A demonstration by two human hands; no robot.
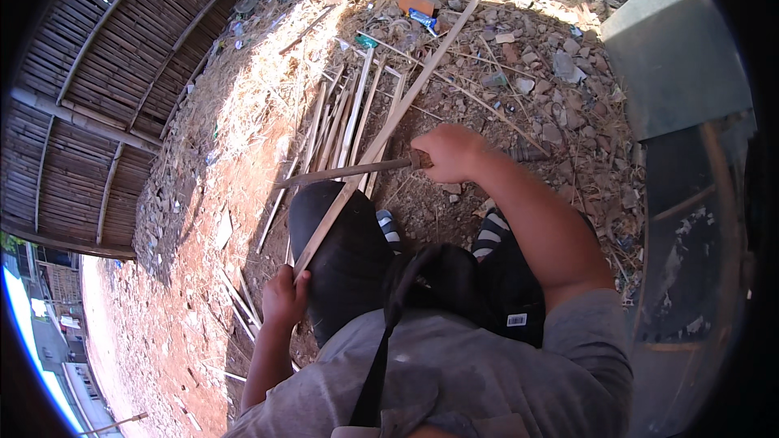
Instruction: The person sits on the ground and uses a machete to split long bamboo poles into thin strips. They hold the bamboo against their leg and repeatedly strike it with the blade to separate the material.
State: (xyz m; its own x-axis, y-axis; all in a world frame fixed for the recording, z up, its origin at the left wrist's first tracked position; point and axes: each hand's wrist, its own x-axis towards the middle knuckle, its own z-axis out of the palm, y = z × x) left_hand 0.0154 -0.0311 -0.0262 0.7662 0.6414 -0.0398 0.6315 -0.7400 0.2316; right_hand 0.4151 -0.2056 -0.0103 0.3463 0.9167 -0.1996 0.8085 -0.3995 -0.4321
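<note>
My left hand [285, 297] is closed around the near end of a long, pale bamboo strip [398, 115]. The strip slants over my left thigh and away toward the upper right. My right hand [449, 153] grips the handle of a machete [345, 172], whose long, dark blade points left. The blade crosses the strip just above my left knee; whether its edge touches or cuts into the wood I cannot tell. Beyond my knee, several cut strips [333, 126] lie loosely bunched on the ground.
Rubble and stones [560, 113] cover the ground ahead and right, with litter such as a blue wrapper [423, 19]. A woven bamboo wall [105, 57] stands left, a grey panel [677, 57] right. More strips [238, 302] lie beside my left arm. My sandalled feet [491, 234] are below.
</note>
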